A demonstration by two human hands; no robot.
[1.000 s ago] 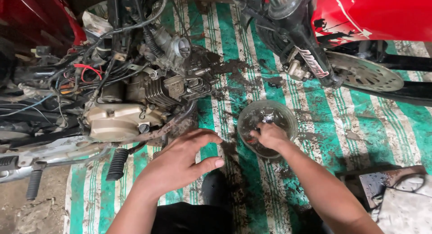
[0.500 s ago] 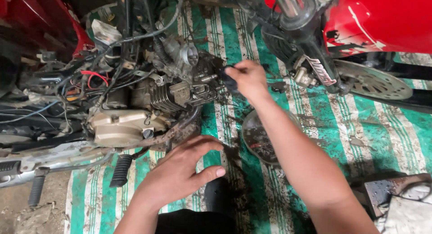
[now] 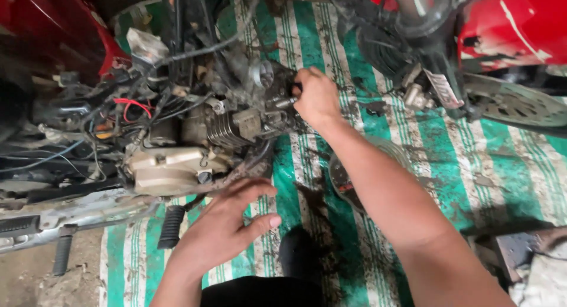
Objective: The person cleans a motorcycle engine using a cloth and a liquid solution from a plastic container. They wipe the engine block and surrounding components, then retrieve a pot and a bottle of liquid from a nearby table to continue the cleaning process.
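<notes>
— So where is the right hand [image 3: 318,97] working?

— At the motorcycle engine [image 3: 227,127], which lies on its side on the green-and-white striped mat [image 3: 449,159], cylinder fins pointing right, long axis running left to right. Its fingers are pinched together on a small metal part [image 3: 283,101] at the cylinder head.

— And the left hand [image 3: 227,227]?

— Fingers spread apart, hovering low beside the beige crankcase cover [image 3: 171,168], holding nothing. A black footpeg [image 3: 170,226] sits just left of it; a round bowl [image 3: 354,174] shows under the right forearm. Red bodywork [image 3: 514,23] lies upper right.
</notes>
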